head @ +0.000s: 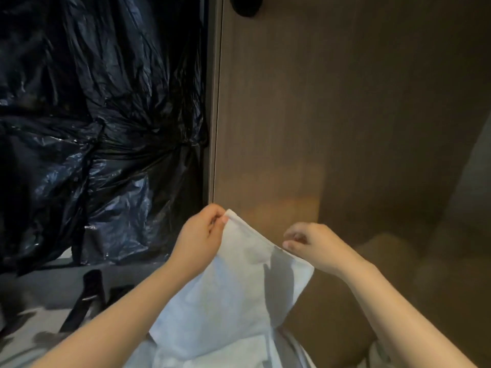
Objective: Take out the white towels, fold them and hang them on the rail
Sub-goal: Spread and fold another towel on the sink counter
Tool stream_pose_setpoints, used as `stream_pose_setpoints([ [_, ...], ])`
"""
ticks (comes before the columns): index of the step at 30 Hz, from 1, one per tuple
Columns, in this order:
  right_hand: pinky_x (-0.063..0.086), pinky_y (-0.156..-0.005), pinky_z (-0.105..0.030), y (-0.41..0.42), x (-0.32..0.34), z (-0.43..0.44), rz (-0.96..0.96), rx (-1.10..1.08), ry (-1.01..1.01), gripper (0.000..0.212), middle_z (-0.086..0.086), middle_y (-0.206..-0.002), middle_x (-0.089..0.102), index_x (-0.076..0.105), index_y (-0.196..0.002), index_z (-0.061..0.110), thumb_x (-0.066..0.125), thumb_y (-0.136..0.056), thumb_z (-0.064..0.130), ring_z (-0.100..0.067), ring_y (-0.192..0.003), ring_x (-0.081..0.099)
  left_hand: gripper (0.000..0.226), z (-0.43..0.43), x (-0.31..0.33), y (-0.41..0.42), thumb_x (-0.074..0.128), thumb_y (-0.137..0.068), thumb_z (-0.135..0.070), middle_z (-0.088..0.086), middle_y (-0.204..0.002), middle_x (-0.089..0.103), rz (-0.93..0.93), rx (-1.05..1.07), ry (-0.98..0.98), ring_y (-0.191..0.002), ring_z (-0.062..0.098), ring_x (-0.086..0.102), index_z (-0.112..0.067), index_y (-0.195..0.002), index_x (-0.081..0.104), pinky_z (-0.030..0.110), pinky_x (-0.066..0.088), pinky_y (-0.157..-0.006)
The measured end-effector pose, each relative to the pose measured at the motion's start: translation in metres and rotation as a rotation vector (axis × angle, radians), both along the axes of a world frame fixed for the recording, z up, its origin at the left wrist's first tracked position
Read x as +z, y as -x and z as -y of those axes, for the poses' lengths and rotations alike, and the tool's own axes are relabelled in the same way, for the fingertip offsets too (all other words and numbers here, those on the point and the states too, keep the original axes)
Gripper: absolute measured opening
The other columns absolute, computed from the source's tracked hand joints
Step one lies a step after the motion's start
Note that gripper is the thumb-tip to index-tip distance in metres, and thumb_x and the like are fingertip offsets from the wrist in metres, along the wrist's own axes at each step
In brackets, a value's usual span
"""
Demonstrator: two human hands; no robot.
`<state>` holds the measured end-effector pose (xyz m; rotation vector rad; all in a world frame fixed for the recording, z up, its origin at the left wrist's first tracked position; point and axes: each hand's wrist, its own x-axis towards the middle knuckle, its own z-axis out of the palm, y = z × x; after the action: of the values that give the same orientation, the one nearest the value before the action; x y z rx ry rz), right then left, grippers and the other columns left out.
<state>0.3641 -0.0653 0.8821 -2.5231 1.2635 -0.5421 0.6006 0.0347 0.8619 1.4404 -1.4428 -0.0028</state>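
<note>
1 heap of white cloth (pixel 212 359) nearest, bottom centre, bunched under the forearms; more towels or not, cannot tell. Just above it, 1 white towel (pixel 239 288) held up, hanging down toward that heap. Top edge slanting from upper left down to lower right. High end in the left hand (pixel 202 235): thumb and fingers curled, pinching the upper-left corner. Low end by the right hand (pixel 313 245), fingers (pixel 288 245) loosely curled, tips right at the top edge, partway along. Pinching there or only touching, cannot tell. Lower-right corner free, just below and beyond those fingertips, nearer the right hand than the left.

Judged step: squaring up for a fold. Next, likely: slide the right hand down-right along the edge to the free corner, then stretch the long axis between both hands.

Black strap (pixel 87 296) left of the left forearm. Beyond, black plastic bags (pixel 93 128) filling the left side, brown wood panel (pixel 332 102) on the right, dark knob (pixel 245 6) at its top. No rail in view.
</note>
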Motion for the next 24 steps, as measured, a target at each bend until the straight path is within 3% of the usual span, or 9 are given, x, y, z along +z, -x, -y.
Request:
stream_pose_setpoints([
  [5,0.042,-0.075,-0.004,-0.008,-0.056,-0.044,0.301,0.04,-0.145,0.025,0.019,-0.108,0.064,0.065,-0.117,0.031,0.063,-0.093,0.036,0.007,-0.097,0.058,0.017,-0.024,-0.059,0.026,0.055,-0.096,-0.023,0.002,-0.066,0.059,-0.1,-0.065,-0.151,-0.064,0.013,0.054,-0.028,-0.081,0.059,0.021,0.039,-0.056],
  [7,0.044,-0.077,-0.004,-0.009,-0.076,-0.059,0.396,0.032,-0.223,0.024,0.021,-0.111,0.063,0.064,-0.118,0.033,0.063,-0.094,0.035,0.007,-0.101,0.058,0.015,-0.036,-0.077,0.036,0.057,-0.095,-0.023,0.006,-0.067,0.061,-0.146,-0.063,-0.202,-0.065,0.017,0.054,-0.028,-0.082,0.061,0.025,0.039,-0.056],
  [10,0.048,-0.082,-0.01,-0.009,-0.104,-0.08,0.486,0.028,-0.397,0.019,0.026,-0.111,0.064,0.064,-0.112,0.042,0.061,-0.095,0.034,0.002,-0.105,0.059,0.012,-0.056,-0.1,0.048,0.058,-0.095,-0.023,-0.004,-0.075,0.066,-0.211,-0.065,-0.277,-0.071,0.008,0.06,-0.03,-0.086,0.064,0.019,0.044,-0.063],
  [12,0.048,-0.085,-0.01,-0.01,-0.12,-0.093,0.507,0.013,-0.443,0.017,0.027,-0.11,0.064,0.064,-0.108,0.044,0.06,-0.095,0.033,0.002,-0.107,0.059,0.011,-0.069,-0.111,0.055,0.058,-0.095,-0.023,-0.012,-0.083,0.069,-0.292,-0.089,-0.311,-0.08,0.004,0.064,-0.028,-0.09,0.067,0.015,0.05,-0.069],
  [17,0.046,-0.102,-0.023,-0.015,-0.14,-0.114,0.483,-0.013,-0.516,0.024,0.019,-0.123,0.061,0.064,-0.118,0.036,0.058,-0.095,0.038,-0.003,-0.114,0.056,0.016,-0.086,-0.123,0.064,0.059,-0.095,-0.015,-0.022,-0.085,0.066,-0.393,-0.066,-0.332,-0.08,-0.002,0.06,-0.027,-0.085,0.065,0.007,0.044,-0.068],
  [24,0.047,-0.089,-0.021,-0.017,-0.136,-0.117,0.511,0.001,-0.495,0.01,0.013,-0.103,0.069,0.071,-0.097,0.026,0.062,-0.094,0.028,-0.007,-0.1,0.06,0.019,-0.096,-0.122,0.067,0.06,-0.094,-0.019,-0.022,-0.084,0.066,-0.415,-0.068,-0.317,-0.083,-0.002,0.06,-0.031,-0.081,0.065,0.009,0.045,-0.067],
])
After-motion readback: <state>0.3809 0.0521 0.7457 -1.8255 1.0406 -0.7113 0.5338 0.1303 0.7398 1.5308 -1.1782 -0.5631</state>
